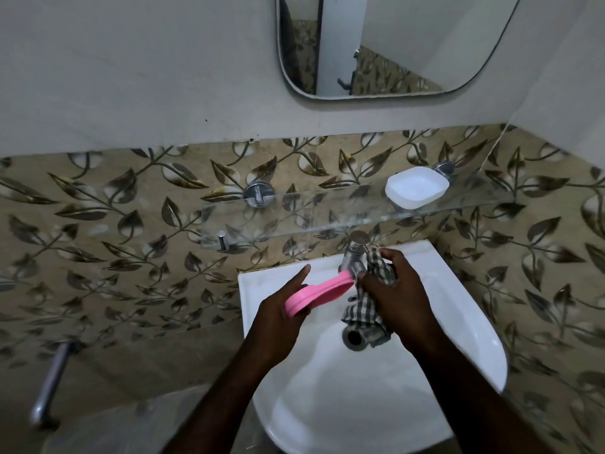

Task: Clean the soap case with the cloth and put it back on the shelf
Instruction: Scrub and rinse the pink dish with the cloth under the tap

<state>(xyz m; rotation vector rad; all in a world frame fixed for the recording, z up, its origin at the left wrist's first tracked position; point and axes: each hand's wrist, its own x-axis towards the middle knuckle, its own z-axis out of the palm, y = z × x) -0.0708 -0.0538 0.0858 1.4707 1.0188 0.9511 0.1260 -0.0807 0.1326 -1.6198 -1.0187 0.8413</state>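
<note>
Pink soap case [314, 291] and checked cloth [366, 317] held together over the white sink [458, 306].
The left hand [278, 309] grips the case's near end, holding it tilted; the right hand [393, 290] clutches the cloth, bunched against the case's far end, its tail hanging over the drain. Just behind stands the tap [353, 253]; farther back, a white dish [416, 187] sits on the glass shelf [294, 217], below the mirror [393, 44].
</note>
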